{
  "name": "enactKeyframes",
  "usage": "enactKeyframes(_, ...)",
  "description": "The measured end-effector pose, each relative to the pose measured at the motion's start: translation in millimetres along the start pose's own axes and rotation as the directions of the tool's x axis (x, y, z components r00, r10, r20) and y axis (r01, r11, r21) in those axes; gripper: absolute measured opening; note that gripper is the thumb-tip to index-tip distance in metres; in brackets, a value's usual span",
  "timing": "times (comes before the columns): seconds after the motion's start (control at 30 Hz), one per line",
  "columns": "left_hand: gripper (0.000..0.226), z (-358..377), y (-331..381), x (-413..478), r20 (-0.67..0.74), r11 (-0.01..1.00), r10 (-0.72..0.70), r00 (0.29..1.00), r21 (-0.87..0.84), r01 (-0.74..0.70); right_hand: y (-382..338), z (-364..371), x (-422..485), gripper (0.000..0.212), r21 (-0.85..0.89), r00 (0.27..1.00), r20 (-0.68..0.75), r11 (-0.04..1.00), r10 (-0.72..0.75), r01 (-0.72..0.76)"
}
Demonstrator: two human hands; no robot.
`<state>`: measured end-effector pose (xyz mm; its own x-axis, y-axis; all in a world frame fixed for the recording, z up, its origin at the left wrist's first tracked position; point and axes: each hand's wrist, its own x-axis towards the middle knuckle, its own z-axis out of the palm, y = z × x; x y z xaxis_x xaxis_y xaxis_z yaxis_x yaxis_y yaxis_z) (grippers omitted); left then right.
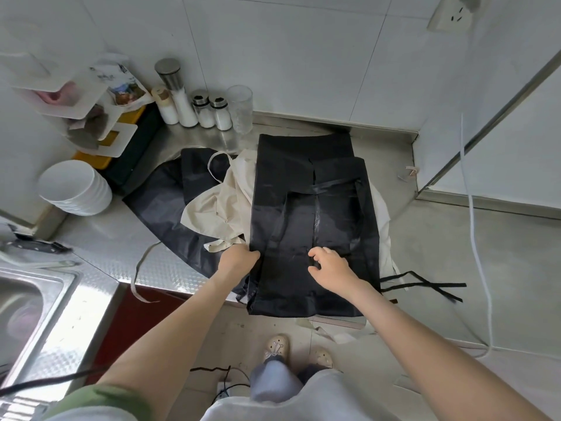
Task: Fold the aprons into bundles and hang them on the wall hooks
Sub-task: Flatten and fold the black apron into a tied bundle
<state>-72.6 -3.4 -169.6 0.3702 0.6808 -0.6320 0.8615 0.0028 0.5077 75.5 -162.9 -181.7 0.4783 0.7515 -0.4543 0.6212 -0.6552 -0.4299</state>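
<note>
A black apron (312,214) lies folded lengthwise into a long strip on the steel counter, its near end hanging over the counter edge. My left hand (238,258) grips the strip's left edge near the front. My right hand (329,265) rests on the cloth a little to the right, fingers curled into the fabric. A cream apron (218,205) is crumpled to the left of the strip, on top of another dark apron (164,202). Black ties (425,285) trail off to the right. No wall hooks are in sight.
Stacked white bowls (74,188) stand at the left, with spice jars (194,107) and a glass (241,109) along the back wall. A sink (27,308) is at the near left. A white cord (476,238) hangs at the right. The counter (455,253) extends rightward.
</note>
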Motion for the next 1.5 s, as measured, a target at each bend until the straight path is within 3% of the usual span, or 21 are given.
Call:
enactKeyframes(0.1, 0.026, 3, 1, 1, -0.043, 0.989, 0.0, 0.999, -0.146, -0.006, -1, 1, 2, 0.047, 0.086, 0.997, 0.064, 0.996, 0.033, -0.039)
enactKeyframes(0.2, 0.065, 6, 2, -5, 0.07, 0.91, -0.162, 0.984, -0.374, 0.176, 1, 3, 0, 0.055, 0.2, 0.993, 0.106, 0.977, 0.053, -0.074)
enactKeyframes(0.23, 0.064, 8, 3, -8, 0.094, 0.902, -0.18, 0.979, -0.382, 0.202, 1, 3, -1, 0.057, 0.218, 0.992, 0.115, 0.973, 0.053, -0.078)
enactKeyframes(0.33, 0.022, 8, 12, -22, 0.059, 0.988, -0.048, 0.997, -0.141, 0.056, 4, 1, -3, 0.059, 0.31, 0.988, 0.145, 0.947, 0.047, -0.09)
enactKeyframes(0.43, 0.027, 13, 33, -34, 0.022, 0.985, 0.168, 0.986, 0.025, -0.169, 7, -6, -5, 0.059, 0.523, 0.981, 0.19, 0.841, 0.045, -0.14)
enactKeyframes(0.53, 0.026, 22, 55, -42, -0.02, 0.929, 0.355, 0.935, 0.122, -0.35, 8, -13, -6, 0.062, 0.76, 0.966, 0.254, 0.606, 0.055, -0.234)
enactKeyframes(0.63, 0.027, 36, 72, -44, -0.008, 0.862, 0.492, 0.87, 0.146, -0.486, 13, -19, -4, 0.096, 0.888, 0.962, 0.266, 0.371, 0.069, -0.272)
enactKeyframes(0.67, 0.027, 41, 78, -46, 0.005, 0.842, 0.522, 0.853, 0.161, -0.515, 16, -22, -4, 0.096, 0.906, 0.962, 0.265, 0.326, 0.058, -0.27)
enactKeyframes(0.77, 0.029, 52, 94, -49, 0.049, 0.777, 0.567, 0.822, 0.298, -0.554, 21, -34, -7, 0.064, 0.928, 0.963, 0.268, 0.261, 0.027, -0.266)
enactKeyframes(0.83, 0.032, 58, 103, -45, 0.025, 0.8, 0.523, 0.852, 0.332, -0.5, 25, -41, -10, 0.048, 0.906, 0.967, 0.247, 0.338, 0.068, -0.255)
enactKeyframes(0.9, 0.036, 56, 107, -38, -0.068, 0.901, 0.386, 0.92, 0.24, -0.36, 35, -43, -10, 0.033, 0.812, 0.977, 0.163, 0.544, 0.141, -0.214)
enactKeyframes(0.97, 0.042, 52, 102, -26, -0.107, 0.973, 0.228, 0.968, 0.071, -0.222, 54, -38, -7, 0.012, 0.67, 0.966, -0.021, 0.721, 0.259, -0.178)
enactKeyframes(1.03, 0.047, 48, 90, -11, -0.112, 0.993, 0.106, 0.988, -0.048, -0.112, 75, -33, -6, 0.013, 0.545, 0.9, -0.207, 0.809, 0.383, -0.219)
enactKeyframes(1.13, 0.038, 40, 71, 6, -0.117, 0.985, -0.045, 0.992, -0.172, 0.024, 103, -28, -8, 0.032, 0.484, 0.808, -0.225, 0.782, 0.544, -0.392)
enactKeyframes(1.23, 0.037, 33, 56, 15, -0.044, 0.961, -0.117, 0.992, -0.256, 0.102, 118, -25, -9, 0.052, 0.583, 0.832, -0.058, 0.695, 0.552, -0.421)
enactKeyframes(1.33, 0.038, 22, 47, 22, 0.024, 0.935, -0.185, 0.982, -0.303, 0.184, 114, -28, -6, 0.048, 0.704, 0.849, -0.012, 0.608, 0.529, -0.368)
enactKeyframes(1.5, 0.025, -6, 51, 11, 0.366, 0.918, -0.212, 0.906, -0.243, 0.313, 100, -47, 1, 0.02, 0.801, 0.863, 0.001, 0.516, 0.505, -0.303)
